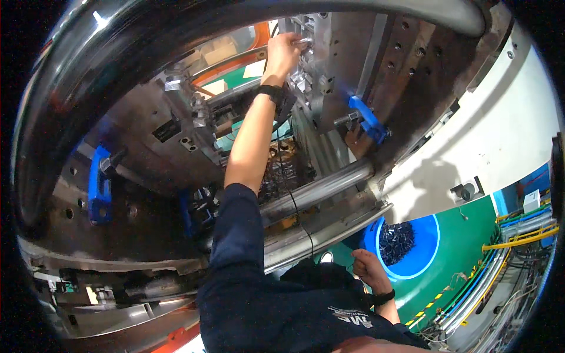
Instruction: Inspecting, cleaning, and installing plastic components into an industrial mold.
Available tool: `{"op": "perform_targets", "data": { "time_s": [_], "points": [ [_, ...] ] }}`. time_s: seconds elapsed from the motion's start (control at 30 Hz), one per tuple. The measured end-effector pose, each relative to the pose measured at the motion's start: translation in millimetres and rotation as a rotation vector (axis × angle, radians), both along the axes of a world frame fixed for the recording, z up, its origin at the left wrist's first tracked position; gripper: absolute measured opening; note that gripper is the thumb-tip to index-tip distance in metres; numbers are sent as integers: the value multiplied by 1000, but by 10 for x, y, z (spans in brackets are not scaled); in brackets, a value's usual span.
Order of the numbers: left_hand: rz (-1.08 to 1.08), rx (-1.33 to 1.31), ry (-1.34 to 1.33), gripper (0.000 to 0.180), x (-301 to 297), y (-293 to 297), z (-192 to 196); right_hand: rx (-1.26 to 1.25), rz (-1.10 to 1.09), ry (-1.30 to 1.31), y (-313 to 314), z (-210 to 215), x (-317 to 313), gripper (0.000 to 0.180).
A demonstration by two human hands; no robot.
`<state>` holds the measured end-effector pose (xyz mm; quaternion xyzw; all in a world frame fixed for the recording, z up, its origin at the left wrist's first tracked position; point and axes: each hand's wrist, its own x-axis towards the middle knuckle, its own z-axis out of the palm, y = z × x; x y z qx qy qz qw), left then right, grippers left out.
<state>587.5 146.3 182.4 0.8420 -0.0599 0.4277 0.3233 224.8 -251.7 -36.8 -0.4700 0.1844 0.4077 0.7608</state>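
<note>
My left arm stretches up between two heavy steel mould halves. At the right-hand mould half (pixel 332 65), my left hand (pixel 284 54) is closed, its fingertips against a small shiny piece at the metal face; whether that piece is loose or part of the mould I cannot tell. A black band (pixel 271 92) circles the left wrist. Low in front of my body, my right hand (pixel 369 267) is curled closed, and whatever may be in it is hidden. Beside it on the floor stands a round blue tub (pixel 432 241) holding many small dark pieces (pixel 397 242).
The left mould half (pixel 159 141) faces the right one across the gap. Blue clamps (pixel 99 185) with bolts stick out on both sides. Thick steel bars (pixel 329 187) cross below my arm, a thin black cable (pixel 299 215) hanging over them. Pipes and hoses (pixel 485 282) run at the right.
</note>
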Motion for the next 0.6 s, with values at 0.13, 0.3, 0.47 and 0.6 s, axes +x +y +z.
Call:
{"op": "perform_targets", "data": {
  "time_s": [0.13,0.3,0.47,0.6],
  "points": [
    [58,164,71,18,44,6,25,42,-14,16,-47,-135,1,11],
    [298,306,382,17,-96,408,-322,-21,32,-2,8,-99,35,10],
    [329,244,409,18,-420,495,-425,4,77,-5,-10,-263,24,9],
    [225,-21,147,21,-498,368,-259,-35,38,90,192,-19,54,11]
  ]
}}
